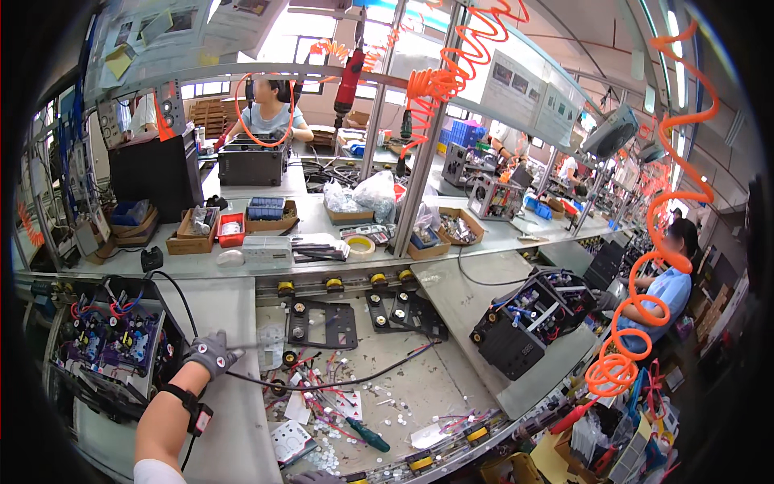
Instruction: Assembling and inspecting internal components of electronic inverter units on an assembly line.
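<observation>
On the surface (230,431) we have the unit (114,351) open, presumably for access. Just right of the unit, our left hand (211,355) meets the cable (250,377); farther right, our right hand (315,477) barely shows. We cannot tell whether either's fingers grip anything.

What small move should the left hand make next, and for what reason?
Probably the left hand should draw the black cable gently toward the open black unit beside it: this cable stretches from near the hand across the coloured wires, where it might snag.
</observation>
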Demonstrator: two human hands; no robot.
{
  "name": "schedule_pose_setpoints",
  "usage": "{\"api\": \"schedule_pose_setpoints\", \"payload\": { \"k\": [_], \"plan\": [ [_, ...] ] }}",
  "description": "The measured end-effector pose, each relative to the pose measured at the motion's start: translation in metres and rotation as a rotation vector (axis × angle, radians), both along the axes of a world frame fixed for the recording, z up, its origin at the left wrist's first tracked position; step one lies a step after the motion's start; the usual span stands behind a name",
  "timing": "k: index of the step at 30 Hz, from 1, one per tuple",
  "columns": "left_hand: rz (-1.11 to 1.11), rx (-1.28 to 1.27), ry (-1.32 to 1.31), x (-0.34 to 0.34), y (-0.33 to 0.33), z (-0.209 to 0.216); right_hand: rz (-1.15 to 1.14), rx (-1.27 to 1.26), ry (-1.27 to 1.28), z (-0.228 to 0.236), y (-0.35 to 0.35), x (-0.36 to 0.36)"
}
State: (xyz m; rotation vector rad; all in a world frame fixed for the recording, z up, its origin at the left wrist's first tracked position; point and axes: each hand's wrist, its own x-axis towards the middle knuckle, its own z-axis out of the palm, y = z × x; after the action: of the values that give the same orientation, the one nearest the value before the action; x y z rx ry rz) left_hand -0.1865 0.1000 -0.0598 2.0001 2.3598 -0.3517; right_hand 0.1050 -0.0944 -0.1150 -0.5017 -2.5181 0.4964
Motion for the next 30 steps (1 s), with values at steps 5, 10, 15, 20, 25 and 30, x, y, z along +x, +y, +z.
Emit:
{"api": "schedule_pose_setpoints", "payload": {
  "k": [5,10,15,20,25,30],
  "plan": [
    [-0.343,-0.092,0.062,0.009,-0.045,0.01,-0.007,-0.025,0.004,0.0,0.0,0.0],
    [-0.747,0.023,0.147,0.014,-0.086,0.01,0.01,-0.036,-0.001,0.005,0.001,0.0],
    [-0.616,-0.143,0.009,0.029,-0.091,0.002,0.007,-0.031,0.001,0.008,0.001,0.0],
    [-0.74,-0.161,0.127,0.039,-0.099,0.006,0.008,0.002,0.03,0.008,-0.001,0.0],
    [-0.259,0.709,-0.044,-0.047,-0.1,0.065,0.038,-0.045,-0.072,0.01,-0.001,0.002],
    [0.384,1.332,-1.488,-0.221,-0.128,0.134,0.042,-0.032,0.027,0.009,0.0,0.002]
  ]
}}
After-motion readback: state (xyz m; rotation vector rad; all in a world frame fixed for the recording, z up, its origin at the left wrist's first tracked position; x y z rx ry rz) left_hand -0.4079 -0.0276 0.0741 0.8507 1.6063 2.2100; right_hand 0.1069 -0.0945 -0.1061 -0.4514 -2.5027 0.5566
